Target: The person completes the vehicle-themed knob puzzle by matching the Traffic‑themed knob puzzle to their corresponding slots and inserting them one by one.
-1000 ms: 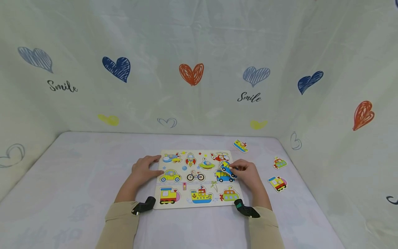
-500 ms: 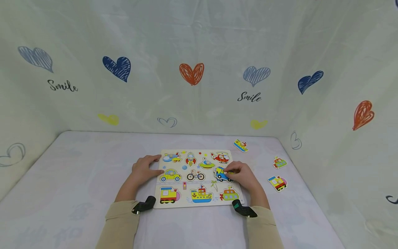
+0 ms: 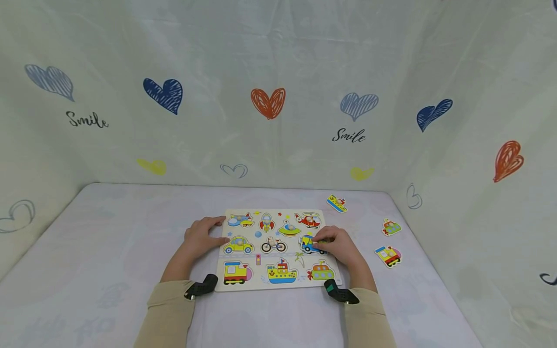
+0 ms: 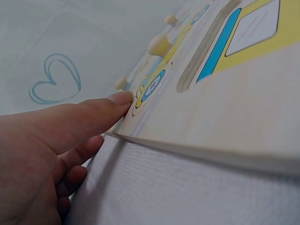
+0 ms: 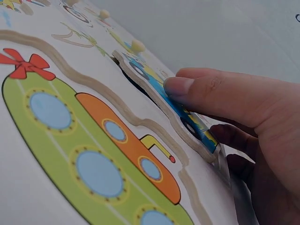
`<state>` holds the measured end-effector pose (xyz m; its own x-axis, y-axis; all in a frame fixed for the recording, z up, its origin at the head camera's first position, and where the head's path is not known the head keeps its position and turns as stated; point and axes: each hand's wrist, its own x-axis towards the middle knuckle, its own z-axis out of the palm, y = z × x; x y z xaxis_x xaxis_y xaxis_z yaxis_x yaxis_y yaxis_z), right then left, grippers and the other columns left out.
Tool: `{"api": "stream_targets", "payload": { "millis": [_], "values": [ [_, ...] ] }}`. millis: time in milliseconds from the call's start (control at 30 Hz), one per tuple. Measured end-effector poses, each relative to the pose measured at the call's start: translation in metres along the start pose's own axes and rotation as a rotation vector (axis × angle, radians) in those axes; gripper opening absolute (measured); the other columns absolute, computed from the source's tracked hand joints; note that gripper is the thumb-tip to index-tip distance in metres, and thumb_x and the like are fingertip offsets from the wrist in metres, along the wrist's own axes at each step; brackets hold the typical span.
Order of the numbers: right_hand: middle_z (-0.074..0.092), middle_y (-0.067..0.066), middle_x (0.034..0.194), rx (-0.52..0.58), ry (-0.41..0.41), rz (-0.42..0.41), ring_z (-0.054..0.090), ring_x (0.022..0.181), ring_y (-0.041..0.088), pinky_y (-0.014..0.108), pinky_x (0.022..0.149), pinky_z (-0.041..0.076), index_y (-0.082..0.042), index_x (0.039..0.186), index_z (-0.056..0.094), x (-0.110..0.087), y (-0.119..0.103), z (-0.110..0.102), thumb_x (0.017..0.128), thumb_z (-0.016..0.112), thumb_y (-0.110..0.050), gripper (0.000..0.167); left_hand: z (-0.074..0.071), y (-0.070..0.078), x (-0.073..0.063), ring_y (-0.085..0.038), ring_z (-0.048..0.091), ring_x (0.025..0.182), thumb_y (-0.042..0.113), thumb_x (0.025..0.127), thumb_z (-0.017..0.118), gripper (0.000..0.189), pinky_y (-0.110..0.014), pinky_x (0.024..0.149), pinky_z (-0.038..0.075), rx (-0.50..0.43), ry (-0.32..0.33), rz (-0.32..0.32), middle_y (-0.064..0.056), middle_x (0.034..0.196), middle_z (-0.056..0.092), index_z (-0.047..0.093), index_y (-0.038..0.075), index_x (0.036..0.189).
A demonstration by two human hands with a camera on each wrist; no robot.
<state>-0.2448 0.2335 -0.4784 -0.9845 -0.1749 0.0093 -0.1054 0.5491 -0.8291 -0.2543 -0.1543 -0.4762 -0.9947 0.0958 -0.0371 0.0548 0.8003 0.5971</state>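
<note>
A pale wooden puzzle board [image 3: 258, 275] with vehicle pictures and recesses lies flat on the table. My left hand [image 3: 200, 240] rests at its left edge; in the left wrist view the thumb [image 4: 105, 108] presses on the board near the yellow car [image 4: 154, 82], fingers lower beside the edge. With my right hand [image 3: 343, 245] I pinch a blue-and-yellow bus puzzle piece [image 3: 308, 245] at the board's right side. In the right wrist view that bus piece [image 5: 152, 83] sits slightly raised and tilted, a dark gap under one edge. Its right end is hidden by my fingers in the head view.
Loose pieces lie right of the board: a ship [image 3: 337, 203], a submarine [image 3: 391, 227] and a train [image 3: 388, 256]. Knobbed pieces such as the airplane [image 3: 241, 221] and helicopter [image 3: 308, 220] sit in the board. A curtain [image 3: 278, 140] with hearts hangs behind the table.
My right hand has moved slightly left and lowered the bus piece, turning it from a steep slant to nearly level over the bus picture. The left hand stays in place.
</note>
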Motion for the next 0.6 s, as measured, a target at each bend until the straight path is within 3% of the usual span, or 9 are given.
{"api": "stream_targets", "payload": {
  "millis": [200, 600],
  "values": [
    [0.066, -0.003, 0.096, -0.002, 0.002, 0.008, 0.054, 0.101, 0.018, 0.039, 0.092, 0.040, -0.016, 0.086, 0.080, -0.0008, -0.0015, -0.0004, 0.080, 0.081, -0.013, 0.007, -0.0005, 0.0003, -0.0006, -0.042, 0.040, 0.125, 0.028, 0.081, 0.078, 0.071, -0.062, 0.099, 0.029, -0.001, -0.004, -0.005, -0.015, 0.131, 0.056, 0.049, 0.007, 0.142],
    [0.065, -0.003, 0.096, -0.009, 0.006, 0.025, 0.054, 0.102, 0.018, 0.039, 0.091, 0.040, -0.016, 0.085, 0.080, -0.0005, 0.0008, 0.0000, 0.078, 0.082, -0.014, 0.007, -0.0016, 0.0022, -0.0009, -0.042, 0.041, 0.124, 0.029, 0.081, 0.078, 0.071, -0.061, 0.097, 0.031, 0.008, -0.007, -0.003, -0.017, 0.131, 0.055, 0.049, 0.007, 0.142]
  ]
}}
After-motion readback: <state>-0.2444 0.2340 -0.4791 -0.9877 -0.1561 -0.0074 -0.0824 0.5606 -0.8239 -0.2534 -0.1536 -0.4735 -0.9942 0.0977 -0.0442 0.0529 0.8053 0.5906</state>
